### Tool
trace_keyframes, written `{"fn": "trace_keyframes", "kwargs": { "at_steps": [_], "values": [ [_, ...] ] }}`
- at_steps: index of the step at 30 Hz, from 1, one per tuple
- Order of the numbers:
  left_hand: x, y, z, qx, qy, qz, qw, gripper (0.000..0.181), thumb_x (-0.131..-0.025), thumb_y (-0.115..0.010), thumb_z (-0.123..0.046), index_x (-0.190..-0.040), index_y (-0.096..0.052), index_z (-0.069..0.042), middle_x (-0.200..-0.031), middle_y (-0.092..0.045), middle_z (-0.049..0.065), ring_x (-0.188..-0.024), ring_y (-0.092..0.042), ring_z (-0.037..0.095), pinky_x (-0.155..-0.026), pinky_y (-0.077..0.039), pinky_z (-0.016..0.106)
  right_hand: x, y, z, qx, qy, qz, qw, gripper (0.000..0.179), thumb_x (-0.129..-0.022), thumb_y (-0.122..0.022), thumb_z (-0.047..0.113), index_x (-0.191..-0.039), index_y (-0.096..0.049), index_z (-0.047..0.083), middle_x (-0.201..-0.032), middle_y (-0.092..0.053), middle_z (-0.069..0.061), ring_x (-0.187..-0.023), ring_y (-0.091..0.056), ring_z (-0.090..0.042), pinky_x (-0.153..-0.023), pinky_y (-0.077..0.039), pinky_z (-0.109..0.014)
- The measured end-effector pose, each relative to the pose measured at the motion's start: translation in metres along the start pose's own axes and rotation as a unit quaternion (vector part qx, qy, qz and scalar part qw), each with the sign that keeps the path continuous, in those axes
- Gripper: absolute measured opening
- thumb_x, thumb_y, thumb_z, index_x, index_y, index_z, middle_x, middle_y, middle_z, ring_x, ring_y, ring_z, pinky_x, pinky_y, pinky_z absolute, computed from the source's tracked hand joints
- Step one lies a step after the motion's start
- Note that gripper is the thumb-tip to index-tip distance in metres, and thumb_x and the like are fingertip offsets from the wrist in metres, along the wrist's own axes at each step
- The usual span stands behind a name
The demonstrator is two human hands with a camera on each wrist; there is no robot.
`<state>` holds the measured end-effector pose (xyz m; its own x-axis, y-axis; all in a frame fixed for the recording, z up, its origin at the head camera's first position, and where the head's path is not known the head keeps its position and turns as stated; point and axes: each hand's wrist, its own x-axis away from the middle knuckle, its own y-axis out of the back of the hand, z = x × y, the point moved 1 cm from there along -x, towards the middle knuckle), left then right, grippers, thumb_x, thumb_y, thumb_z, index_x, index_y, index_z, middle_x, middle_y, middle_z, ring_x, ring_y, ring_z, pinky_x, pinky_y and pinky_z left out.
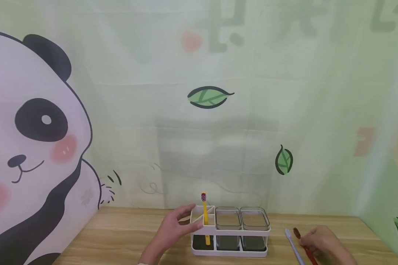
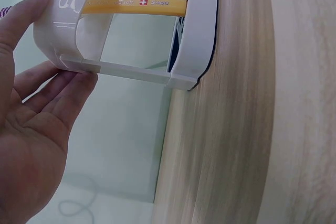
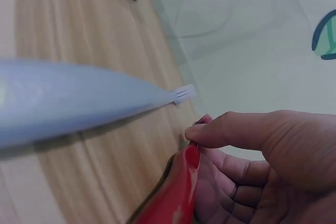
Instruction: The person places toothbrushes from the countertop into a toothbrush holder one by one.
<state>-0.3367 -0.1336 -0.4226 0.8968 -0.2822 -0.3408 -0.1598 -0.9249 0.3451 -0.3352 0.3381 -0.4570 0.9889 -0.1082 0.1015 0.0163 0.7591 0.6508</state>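
A white toothbrush holder (image 1: 232, 233) stands upright on the wooden table. My left hand (image 1: 174, 228) grips its left end, thumb on the front of the upper rim and fingers at the side. In the divided left compartment a yellow toothbrush (image 1: 205, 215) stands bristles up, its handle reaching down to the dark base. Over to the right, my right hand (image 1: 321, 241) pinches a red toothbrush (image 3: 176, 192) at its neck between thumb and fingers. Left of that hand lies a light blue toothbrush (image 1: 294, 245) on the table, its head pointing toward the back.
Two clear square cups (image 1: 228, 219) sit in the holder's middle and right slots. Behind the wooden table (image 1: 119, 228) hangs a pale green cloth (image 1: 136, 121) printed with a panda and leaves. It meets the table's back edge close behind the holder.
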Motion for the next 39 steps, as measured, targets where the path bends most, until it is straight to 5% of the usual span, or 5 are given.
{"fn": "trace_keyframes", "kwargs": {
  "at_steps": [9,13,23,39],
  "values": [
    [0.001,0.001,-0.001,0.001,0.007,-0.003,1.0,0.07,-0.091,-0.087,-0.026,-0.147,-0.058,0.005,-0.145,-0.061,0.025,-0.131,-0.06,0.046,-0.104,-0.057,0.048,0.002,0.014,0.005,-0.004,-0.009,0.023,0.9997,0.018,-0.087,-0.071,0.011,-0.091,-0.076,-0.006,-0.081,-0.073,-0.007,-0.076,-0.069,-0.022,-0.07,-0.063,-0.036],
    [0.001,0.001,-0.001,-0.002,0.006,-0.001,1.0,0.071,-0.092,-0.087,-0.026,-0.147,-0.057,0.007,-0.145,-0.06,0.026,-0.132,-0.059,0.047,-0.104,-0.057,0.05,0.009,0.024,0.012,-0.008,0.026,0.021,0.9994,0.024,-0.094,-0.069,0.011,-0.102,-0.074,-0.011,-0.087,-0.073,-0.008,-0.08,-0.071,-0.024,-0.072,-0.064,-0.04],
    [-0.001,-0.001,0.0,-0.002,0.005,0.0,1.0,0.072,-0.091,-0.087,-0.025,-0.146,-0.056,0.009,-0.145,-0.06,0.027,-0.134,-0.057,0.046,-0.106,-0.056,0.05,0.015,0.039,0.03,-0.084,0.045,0.031,0.995,0.028,-0.101,-0.069,0.009,-0.111,-0.068,-0.017,-0.098,-0.077,-0.019,-0.09,-0.075,-0.029,-0.078,-0.067,-0.044],
    [-0.002,-0.001,0.0,0.003,0.013,0.003,0.9999,0.07,-0.092,-0.087,-0.025,-0.147,-0.057,0.007,-0.146,-0.06,0.027,-0.134,-0.057,0.046,-0.106,-0.055,0.051,0.024,0.057,0.051,-0.124,0.074,-0.008,0.9896,0.031,-0.102,-0.073,0.015,-0.117,-0.066,-0.012,-0.099,-0.075,-0.008,-0.09,-0.074,-0.025,-0.081,-0.066,-0.041]
  ]
}}
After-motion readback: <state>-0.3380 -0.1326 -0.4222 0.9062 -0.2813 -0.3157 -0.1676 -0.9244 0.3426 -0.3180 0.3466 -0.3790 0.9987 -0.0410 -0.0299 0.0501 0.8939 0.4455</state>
